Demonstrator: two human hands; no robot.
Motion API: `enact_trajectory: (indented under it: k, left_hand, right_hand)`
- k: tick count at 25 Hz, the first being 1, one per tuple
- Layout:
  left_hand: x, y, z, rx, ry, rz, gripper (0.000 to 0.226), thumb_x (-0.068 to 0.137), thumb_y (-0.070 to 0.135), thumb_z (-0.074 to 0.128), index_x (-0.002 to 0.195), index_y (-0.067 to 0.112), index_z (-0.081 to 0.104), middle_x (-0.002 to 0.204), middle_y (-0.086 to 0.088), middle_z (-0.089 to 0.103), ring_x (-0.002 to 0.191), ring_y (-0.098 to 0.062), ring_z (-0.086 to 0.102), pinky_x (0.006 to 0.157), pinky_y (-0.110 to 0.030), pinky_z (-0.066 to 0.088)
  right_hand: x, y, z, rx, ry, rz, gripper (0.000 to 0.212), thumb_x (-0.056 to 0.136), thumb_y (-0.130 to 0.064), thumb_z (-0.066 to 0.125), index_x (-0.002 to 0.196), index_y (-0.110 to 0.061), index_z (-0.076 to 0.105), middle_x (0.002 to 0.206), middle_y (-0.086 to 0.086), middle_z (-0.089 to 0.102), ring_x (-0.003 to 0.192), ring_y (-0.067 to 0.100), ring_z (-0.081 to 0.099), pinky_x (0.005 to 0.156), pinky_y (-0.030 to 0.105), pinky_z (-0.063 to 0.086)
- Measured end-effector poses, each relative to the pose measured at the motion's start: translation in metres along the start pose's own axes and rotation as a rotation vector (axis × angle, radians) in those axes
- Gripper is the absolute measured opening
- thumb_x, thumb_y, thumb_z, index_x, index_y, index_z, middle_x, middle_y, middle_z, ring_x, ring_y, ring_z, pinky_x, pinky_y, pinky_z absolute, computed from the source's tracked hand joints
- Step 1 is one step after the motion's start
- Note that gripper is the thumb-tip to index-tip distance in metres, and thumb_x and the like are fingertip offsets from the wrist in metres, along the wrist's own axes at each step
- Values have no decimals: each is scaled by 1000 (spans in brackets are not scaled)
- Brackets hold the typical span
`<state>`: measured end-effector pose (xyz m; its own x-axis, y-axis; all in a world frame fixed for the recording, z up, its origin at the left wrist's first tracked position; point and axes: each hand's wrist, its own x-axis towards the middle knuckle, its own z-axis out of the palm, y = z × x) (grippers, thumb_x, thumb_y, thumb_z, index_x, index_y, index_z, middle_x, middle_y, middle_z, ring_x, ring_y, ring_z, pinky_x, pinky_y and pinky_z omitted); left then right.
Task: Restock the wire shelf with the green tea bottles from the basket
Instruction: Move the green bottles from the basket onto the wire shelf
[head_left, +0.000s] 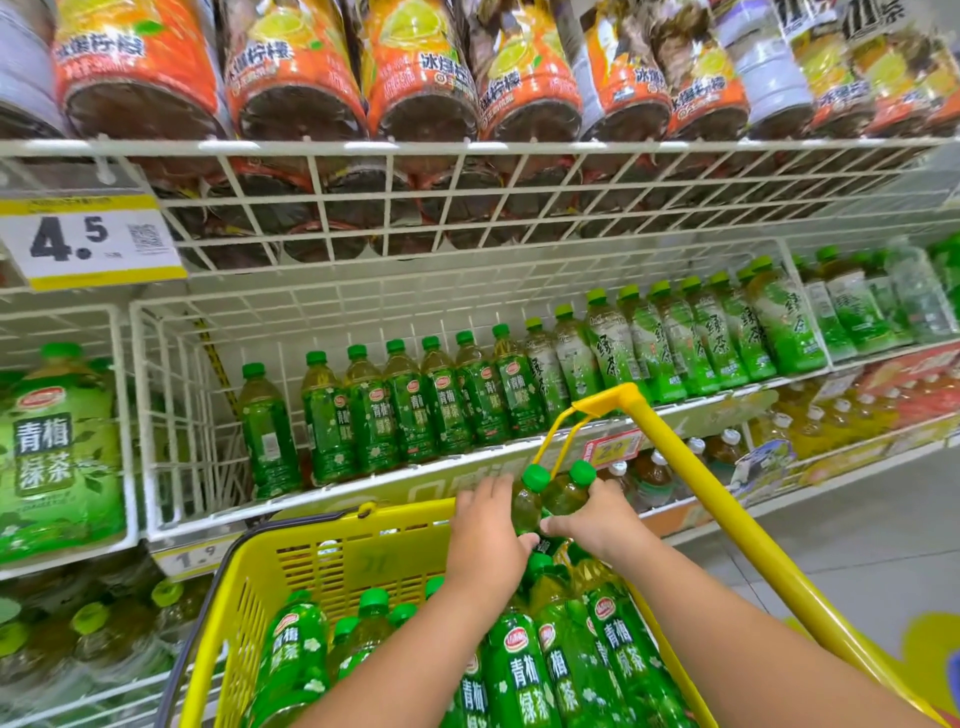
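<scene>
Two green tea bottles (550, 493) held over the yellow basket (332, 566), long axes tilted, caps up toward the wire shelf (363, 488). Left hand (485, 540) and right hand (597, 519) fingers curled round them; lower bodies and fingertips hidden.

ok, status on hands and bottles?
Left hand and right hand each grip a green tea bottle over the basket. Wire shelf gap open at left. Basket handle stands nearby.
</scene>
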<state>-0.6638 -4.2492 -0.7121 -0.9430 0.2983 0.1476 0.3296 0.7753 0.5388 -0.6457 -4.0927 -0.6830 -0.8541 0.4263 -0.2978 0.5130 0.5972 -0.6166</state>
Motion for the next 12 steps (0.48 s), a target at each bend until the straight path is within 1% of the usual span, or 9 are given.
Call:
enact_trajectory:
  k: [2,3,5,7,9,11,12]
  left_hand:
    - [-2,-5,0,-59,0,8,85,78,39,80,149,25,36,150,4,41,139,-21,33,115,-34,30]
    - [-4,-8,-1,-92,-2,11,85,77,39,81,149,27,37,151,4,41,139,-20,35,115,-33,31]
    - [-12,-12,-8,-167,9,-5,83,79,36,81,149,28,37,150,4,39,137,-17,39,112,-27,33]
    - [-20,-16,-18,-218,26,-23,81,82,34,78,150,26,35,149,5,38,137,-14,38,108,-21,30]
    - [-24,-19,-33,-248,55,-3,80,83,35,77,150,25,35,147,6,38,135,-10,37,106,-14,26]
    - [-25,-17,-55,-273,90,9,80,83,38,77,150,25,36,145,8,39,133,-6,37,104,-11,23]
    - [-26,-16,-68,-291,117,10,80,83,40,77,150,26,36,144,10,39,131,-3,37,103,-10,24]
  right_hand:
    - [1,1,1,-14,4,-8,85,64,-39,91,132,-11,48,132,8,46,118,28,54,97,39,49]
    - [0,1,2,-30,-8,-27,86,62,-40,92,132,-14,49,130,6,51,117,27,56,96,38,49]
    - [-5,-2,4,-88,-43,-94,87,60,-38,92,132,-20,47,124,1,61,112,23,60,93,34,50]
    - [-11,-6,7,-85,-53,-147,84,62,-33,92,132,-23,46,118,-3,64,105,19,60,88,31,50]
    - [-19,-15,9,-75,-48,-199,78,65,-29,91,129,-24,47,117,-4,65,96,15,56,82,30,50]
    - [-30,-29,5,-50,-22,-248,73,67,-27,89,127,-25,47,116,-4,66,90,12,57,74,26,50]
    - [-34,-37,1,-37,-4,-277,70,68,-27,88,125,-25,48,113,-5,66,86,9,58,69,23,50]
